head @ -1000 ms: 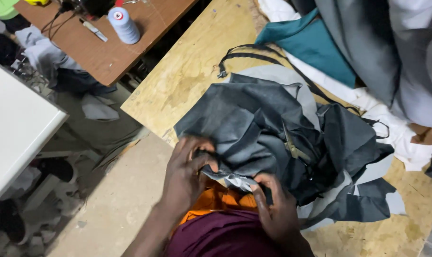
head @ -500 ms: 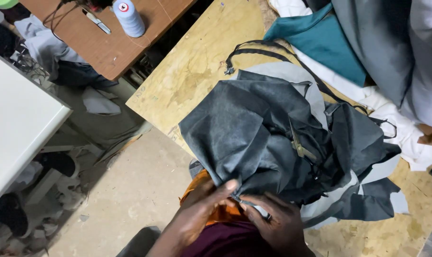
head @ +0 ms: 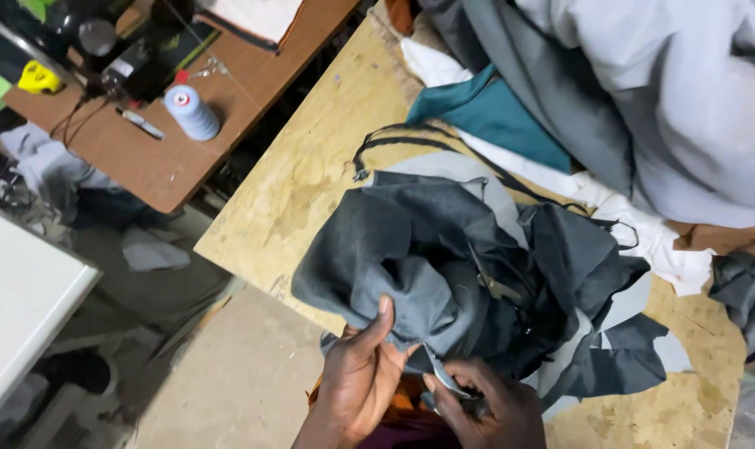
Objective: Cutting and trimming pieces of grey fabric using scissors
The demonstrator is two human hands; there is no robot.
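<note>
Head view: left hand pinches a fold of the dark grey garment, thumb up, fingers curled under. Right hand pinches its pale grey lining strip. Garment heaped at the plywood table's near edge, teal cloth beyond.

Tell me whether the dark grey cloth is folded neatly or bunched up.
Bunched up. The dark grey cloth lies crumpled in uneven folds on the wooden table, its near edge gripped by the left hand and right hand.

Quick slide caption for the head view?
Both hands, left hand and right hand, grip dark grey fabric at plywood table edge.
</note>
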